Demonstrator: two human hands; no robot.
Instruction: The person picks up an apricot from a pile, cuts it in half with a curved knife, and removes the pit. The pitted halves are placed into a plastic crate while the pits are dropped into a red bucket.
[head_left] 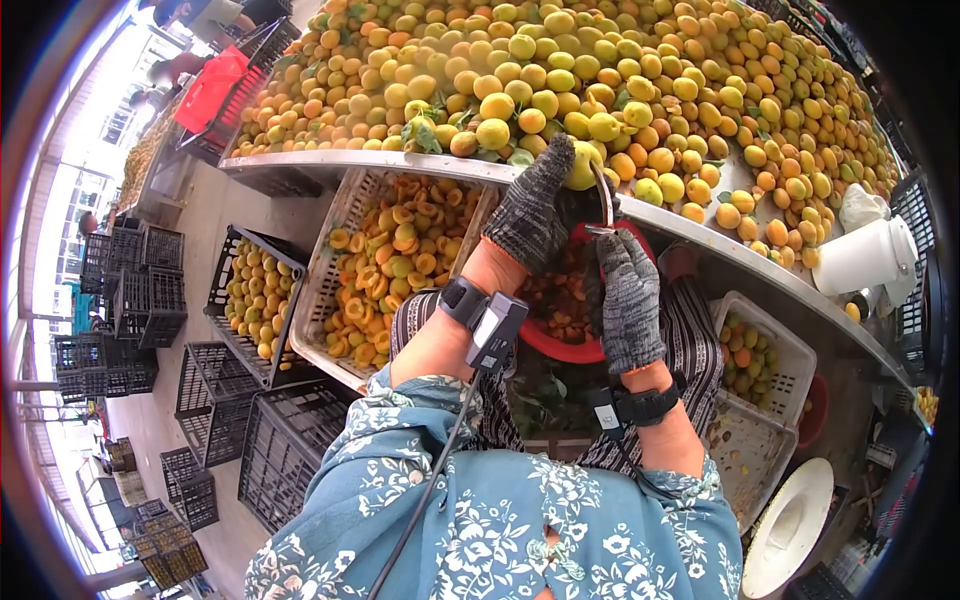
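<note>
In a dark grey knitted glove, my left hand (535, 205) grips a yellow-green apricot (581, 170) at the table's front edge. My right hand (630, 300), gloved alike, is closed around a thin curved metal knife (606, 198), whose blade rests against the apricot's right side. Below both hands, between my knees, a red tub (575, 351) holds brown pits or scraps. A white crate (330, 215) of halved orange apricots (400, 245) stands to the left of my left hand.
A metal-edged table (340, 158) heaped with whole apricots (560, 60) spans the front. Black crates (295, 450) stand on the left. On the right are a white bucket (865, 255), a white crate with apricots (808, 350) and a pale round lid-like object (790, 525).
</note>
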